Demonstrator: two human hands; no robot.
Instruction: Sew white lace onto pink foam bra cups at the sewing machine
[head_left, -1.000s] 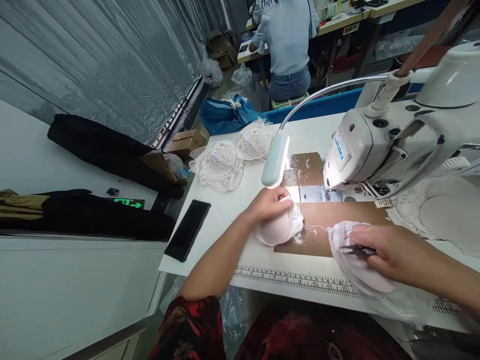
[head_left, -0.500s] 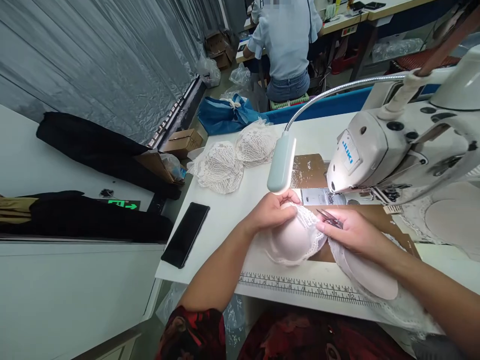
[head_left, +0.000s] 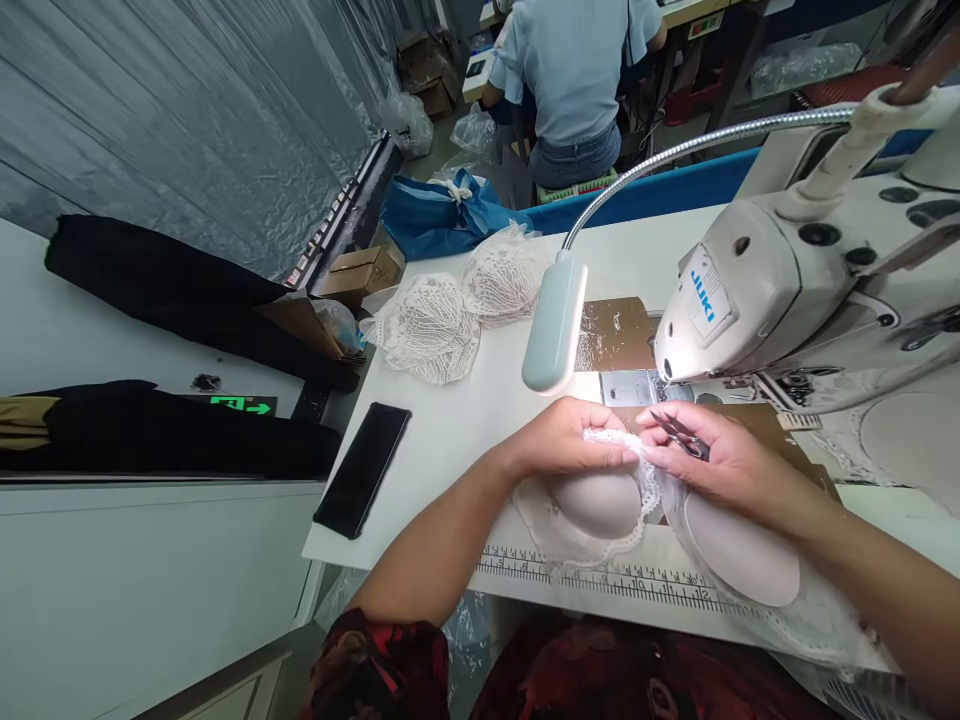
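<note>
A white lace bra [head_left: 600,503] with smooth padded cups lies in front of me at the table's near edge. Its upper lace edge is pinched between the thumb and fingers of my left hand [head_left: 574,438]. My right hand [head_left: 712,445] is closed around small thread snips [head_left: 686,440], their dark blades pointing left. The right thumb and fingertips also meet the lace beside the left hand. The second cup [head_left: 742,550] hangs below my right wrist, partly covered by the forearm.
A JUKI sewing machine [head_left: 727,290] stands at the right, with a lamp [head_left: 555,320] on a bendy neck before it. Another lace bra [head_left: 435,325] and a phone [head_left: 362,470] lie to the left. A printed ruler [head_left: 600,580] runs along the front edge. A person [head_left: 574,80] sits beyond.
My left hand has moved slightly right and down along the lace, closer to the right hand. The cup has tipped toward me and lies lower. The camera view has shifted a little.
</note>
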